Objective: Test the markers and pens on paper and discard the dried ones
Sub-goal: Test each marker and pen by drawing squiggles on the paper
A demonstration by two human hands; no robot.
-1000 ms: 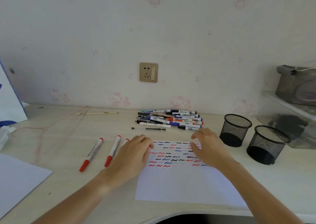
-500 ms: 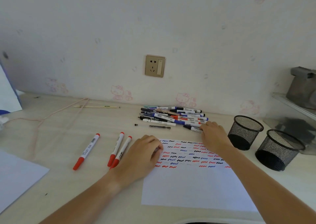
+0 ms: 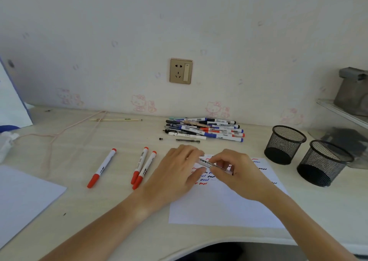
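A pen (image 3: 216,164) is now held just above the test paper (image 3: 225,205), where a second ago no pen was in either hand. Half a second ago the right hand (image 3: 239,173) was stretched out to the pile of markers and pens (image 3: 207,130) at the back of the table (image 3: 119,221); it has since been brought back over the sheet with the pen pinched between thumb and fingers. The left hand (image 3: 177,173), which had been lying on the paper's left edge, has been raised to meet it, and its fingertips are closed on the pen's left end. Both hands are thus clamped on the same pen, close together.

From this it is judged that a fresh pen has been fetched for testing and that its cap is about to be pulled; whether the cap is already loose cannot be told, as the frame is blurred there.

Rows of red, blue and black squiggles already fill the upper part of the sheet. Three red-capped markers (image 3: 139,167) lie apart on the left, and two mesh cups (image 3: 306,153) stand to the right, near the sheet.
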